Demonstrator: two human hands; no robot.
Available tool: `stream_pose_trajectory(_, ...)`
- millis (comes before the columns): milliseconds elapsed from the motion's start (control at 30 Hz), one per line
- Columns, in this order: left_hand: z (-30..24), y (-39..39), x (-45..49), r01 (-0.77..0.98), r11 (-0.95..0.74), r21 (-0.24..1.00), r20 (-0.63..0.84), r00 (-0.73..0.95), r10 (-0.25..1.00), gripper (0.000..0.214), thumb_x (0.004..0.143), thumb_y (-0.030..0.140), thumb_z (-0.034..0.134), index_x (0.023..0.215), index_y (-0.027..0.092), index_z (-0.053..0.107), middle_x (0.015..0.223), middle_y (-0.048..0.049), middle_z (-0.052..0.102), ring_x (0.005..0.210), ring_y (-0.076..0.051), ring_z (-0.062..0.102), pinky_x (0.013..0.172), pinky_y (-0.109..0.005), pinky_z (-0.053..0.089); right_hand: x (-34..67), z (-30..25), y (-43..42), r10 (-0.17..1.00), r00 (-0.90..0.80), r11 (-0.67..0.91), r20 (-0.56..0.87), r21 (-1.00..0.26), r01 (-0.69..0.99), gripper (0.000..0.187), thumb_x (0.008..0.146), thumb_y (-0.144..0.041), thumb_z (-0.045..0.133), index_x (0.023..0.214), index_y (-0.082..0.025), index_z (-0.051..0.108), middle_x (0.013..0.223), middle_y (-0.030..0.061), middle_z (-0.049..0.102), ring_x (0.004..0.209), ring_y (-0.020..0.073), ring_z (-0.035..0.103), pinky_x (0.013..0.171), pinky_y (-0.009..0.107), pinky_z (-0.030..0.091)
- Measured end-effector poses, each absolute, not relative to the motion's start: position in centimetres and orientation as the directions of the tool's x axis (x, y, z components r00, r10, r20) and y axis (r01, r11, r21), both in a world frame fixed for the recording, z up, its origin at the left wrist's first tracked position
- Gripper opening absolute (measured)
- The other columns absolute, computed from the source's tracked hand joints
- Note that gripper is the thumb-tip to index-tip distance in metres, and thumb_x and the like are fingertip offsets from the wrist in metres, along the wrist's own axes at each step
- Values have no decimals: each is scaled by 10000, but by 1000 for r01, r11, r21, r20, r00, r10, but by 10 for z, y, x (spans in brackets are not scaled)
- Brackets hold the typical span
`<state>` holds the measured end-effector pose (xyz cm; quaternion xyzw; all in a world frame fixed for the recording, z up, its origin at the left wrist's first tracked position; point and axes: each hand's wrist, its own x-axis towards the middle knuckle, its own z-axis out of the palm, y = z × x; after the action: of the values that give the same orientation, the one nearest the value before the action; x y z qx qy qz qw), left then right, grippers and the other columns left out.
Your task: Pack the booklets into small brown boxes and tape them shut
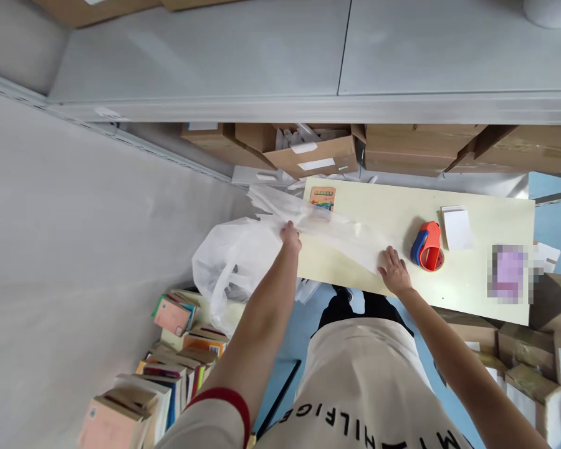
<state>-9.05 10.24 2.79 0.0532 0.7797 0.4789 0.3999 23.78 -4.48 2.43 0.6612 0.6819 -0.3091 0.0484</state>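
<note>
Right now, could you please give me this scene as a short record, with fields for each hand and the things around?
left hand: curled, at the clear plastic film; grip unclear
right hand: open, at the film's right end
table: pale yellow, film across its left part
right of film: red and blue tape dispenser, white cards
partly under film: orange booklet
left of table: white plastic bag
behind table: open cardboard box

Orange booklet (322,196) partly veiled by plastic sheet (348,238); purple item (509,272) pixelated.
</note>
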Motion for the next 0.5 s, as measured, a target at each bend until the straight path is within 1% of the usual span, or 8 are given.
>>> stream_pose_trajectory(100, 34, 93, -94, -339, 498, 798, -585, -634, 506, 202, 919, 412, 510, 966, 220, 551, 864, -25, 643, 928, -145, 644, 804, -268, 515, 238, 27, -42, 863, -116, -79, -492, -359, 930, 542, 963, -309, 391, 1471, -128, 344, 1596, 158, 244, 1465, 262, 264, 1131, 442, 322)
stream_pose_trajectory(167, 39, 84, -96, -412, 475, 777, -628, -556, 545, 265, 932, 476, 459, 935, 227, 551, 915, -46, 657, 955, -160, 649, 797, -287, 522, 239, 28, -41, 859, -101, -101, -502, -359, 928, 552, 961, -308, 393, 1482, -137, 326, 1596, 149, 251, 1466, 253, 263, 1129, 431, 325)
stream_pose_trajectory(233, 43, 77, -100, -448, 485, 751, -660, -490, 570, 298, 930, 509, 425, 900, 237, 542, 963, -62, 661, 969, -176, 649, 786, -313, 525, 239, 28, -40, 860, -90, -116, -503, -364, 924, 551, 960, -305, 393, 1486, -157, 322, 1592, 137, 269, 1462, 247, 272, 1124, 429, 331)
stream_pose_trajectory(300, 44, 74, -103, -404, 512, 758, -652, -484, 584, 262, 911, 482, 459, 851, 237, 528, 979, -60, 661, 947, -175, 652, 767, -312, 519, 240, 27, -40, 865, -93, -114, -493, -374, 920, 549, 960, -309, 391, 1484, -161, 324, 1586, 138, 286, 1458, 243, 281, 1115, 426, 342)
stream_pose_trajectory(400, 41, 76, -105, -303, 521, 798, -597, -512, 618, 198, 885, 389, 517, 780, 222, 499, 944, -44, 657, 893, -150, 655, 730, -271, 499, 242, 26, -38, 865, -109, -98, -490, -377, 921, 549, 959, -322, 393, 1478, -152, 334, 1583, 143, 290, 1456, 244, 283, 1105, 418, 353)
stream_pose_trajectory(500, 39, 79, -108, -234, 526, 817, -556, -558, 616, 209, 892, 348, 496, 740, 211, 454, 885, -47, 643, 862, -149, 659, 720, -269, 496, 243, 25, -37, 859, -116, -83, -499, -360, 929, 543, 956, -324, 403, 1469, -155, 348, 1585, 141, 285, 1449, 248, 297, 1104, 415, 353)
